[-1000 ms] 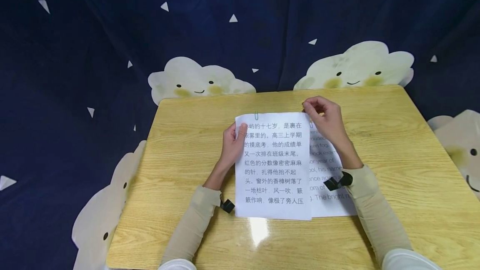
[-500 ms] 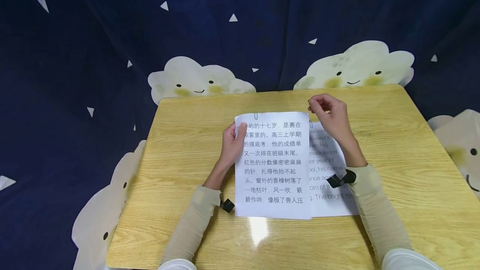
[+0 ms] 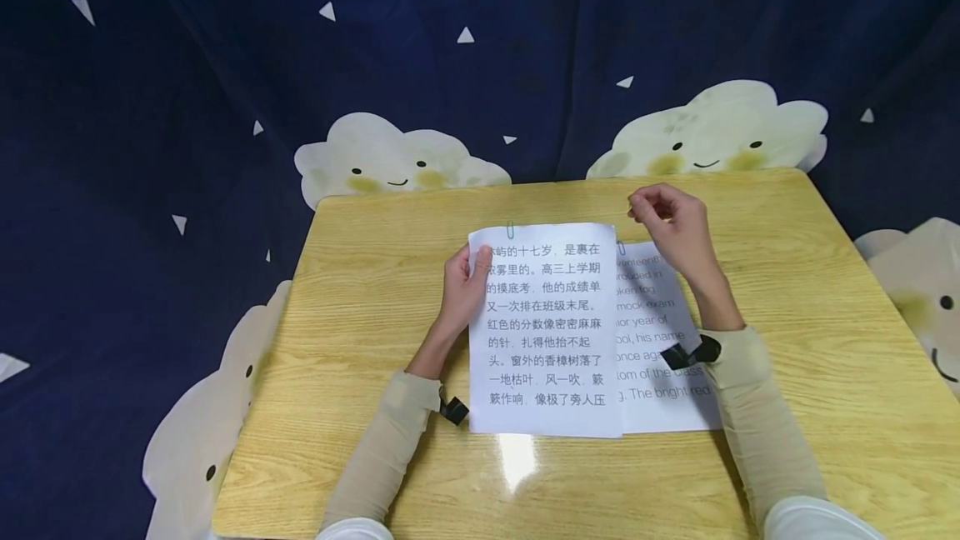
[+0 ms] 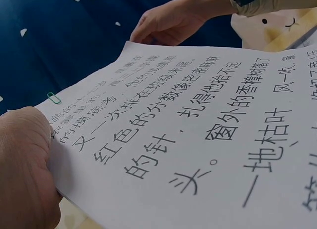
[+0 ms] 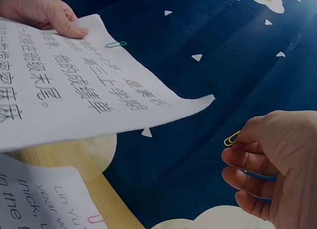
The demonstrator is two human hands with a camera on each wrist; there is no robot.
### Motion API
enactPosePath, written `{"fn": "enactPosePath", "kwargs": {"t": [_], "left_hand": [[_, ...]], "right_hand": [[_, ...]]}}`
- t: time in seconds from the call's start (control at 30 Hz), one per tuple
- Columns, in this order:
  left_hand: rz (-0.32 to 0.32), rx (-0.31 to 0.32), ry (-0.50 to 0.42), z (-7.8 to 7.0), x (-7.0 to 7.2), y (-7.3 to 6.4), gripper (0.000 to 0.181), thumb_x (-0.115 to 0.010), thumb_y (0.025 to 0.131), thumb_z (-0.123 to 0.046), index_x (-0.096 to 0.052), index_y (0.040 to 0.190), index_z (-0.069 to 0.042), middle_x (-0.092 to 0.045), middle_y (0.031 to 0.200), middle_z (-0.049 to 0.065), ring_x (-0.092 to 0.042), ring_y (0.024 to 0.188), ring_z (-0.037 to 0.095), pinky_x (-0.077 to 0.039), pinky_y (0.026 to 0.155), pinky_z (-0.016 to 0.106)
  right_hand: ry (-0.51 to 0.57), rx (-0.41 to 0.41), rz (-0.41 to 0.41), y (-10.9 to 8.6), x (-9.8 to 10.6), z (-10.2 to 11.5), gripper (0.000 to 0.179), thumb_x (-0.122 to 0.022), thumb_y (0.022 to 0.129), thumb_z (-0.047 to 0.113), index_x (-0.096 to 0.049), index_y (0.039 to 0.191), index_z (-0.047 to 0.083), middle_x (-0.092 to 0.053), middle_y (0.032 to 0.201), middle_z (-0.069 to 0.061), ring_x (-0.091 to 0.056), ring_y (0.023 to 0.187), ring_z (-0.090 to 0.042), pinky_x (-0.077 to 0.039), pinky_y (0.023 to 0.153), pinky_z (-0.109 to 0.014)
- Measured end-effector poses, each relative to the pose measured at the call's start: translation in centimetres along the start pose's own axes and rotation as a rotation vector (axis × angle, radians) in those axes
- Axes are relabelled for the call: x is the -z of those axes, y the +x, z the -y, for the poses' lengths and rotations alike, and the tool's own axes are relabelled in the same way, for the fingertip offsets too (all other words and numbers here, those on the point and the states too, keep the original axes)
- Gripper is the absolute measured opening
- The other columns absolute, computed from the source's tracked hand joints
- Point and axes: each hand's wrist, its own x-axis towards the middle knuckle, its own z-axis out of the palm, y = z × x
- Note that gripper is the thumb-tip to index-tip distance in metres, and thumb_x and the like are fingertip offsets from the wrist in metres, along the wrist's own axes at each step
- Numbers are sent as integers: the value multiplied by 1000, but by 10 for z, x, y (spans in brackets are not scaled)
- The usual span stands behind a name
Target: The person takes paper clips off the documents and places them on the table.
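My left hand [image 3: 465, 283] grips the left edge of a paper sheet with Chinese print [image 3: 546, 332], thumb on its face, and holds it raised at a tilt. A green paper clip [image 5: 116, 44] sits on that sheet's top edge, near the left hand. Between thumb and index finger my right hand [image 3: 678, 227] pinches a yellow paper clip [image 5: 231, 139], its looped end sticking out. This hand is just off the sheet's upturned top right corner, a gap between them in the right wrist view. Its other fingers are curled loosely.
Partly under the raised sheet, a paper with English print [image 3: 660, 340] lies on the wooden table [image 3: 360, 307]; a pink paper clip [image 5: 96, 219] is at its top edge. Behind the table's far edge hangs a dark blue curtain [image 3: 420, 40] with clouds and triangles.
My right hand, with the yellow paper clip, has moved right and slightly away from the sheet's top right corner. The left hand and the sheet have barely shifted.
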Motion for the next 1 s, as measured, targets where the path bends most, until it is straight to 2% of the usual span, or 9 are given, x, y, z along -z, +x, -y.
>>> {"fn": "enactPosePath", "kwargs": {"t": [0.1,0.3,0.53,0.77,1.0], "left_hand": [[0,-5,1,1,1,0,27,-48,104,-15,-63,114,4,-70,80,20,-67,58,27,-55,49,32],[5,-11,6,4,2,1,27,-47,104,-15,-64,115,3,-70,80,19,-66,58,27,-54,48,32],[-8,-4,6,5,2,1,27,-47,104,-14,-64,115,3,-70,81,21,-67,58,28,-55,49,33],[-12,7,9,5,3,3,27,-47,104,-15,-64,115,3,-70,81,19,-67,59,28,-55,49,32],[-19,14,19,3,5,2,27,-48,104,-15,-64,116,3,-69,81,21,-66,59,30,-55,49,33]], "right_hand": [[-26,-12,-2,0,3,0,18,-59,97,5,-66,96,-11,-65,85,-27,-58,68,-17,-46,62,-15],[-35,-21,23,1,6,-9,18,-58,97,6,-65,95,-10,-65,85,-27,-57,67,-6,-46,61,-14],[-74,-74,57,5,8,-47,23,-55,100,17,-65,98,-4,-67,89,-20,-60,74,-15,-45,64,-14],[-137,-107,100,7,11,-57,29,-52,102,26,-63,102,0,-64,92,-12,-59,80,-23,-44,66,-17],[-163,-115,102,5,13,-62,32,-52,102,28,-63,104,-1,-62,97,-11,-54,87,-10,-42,71,-18]]}}
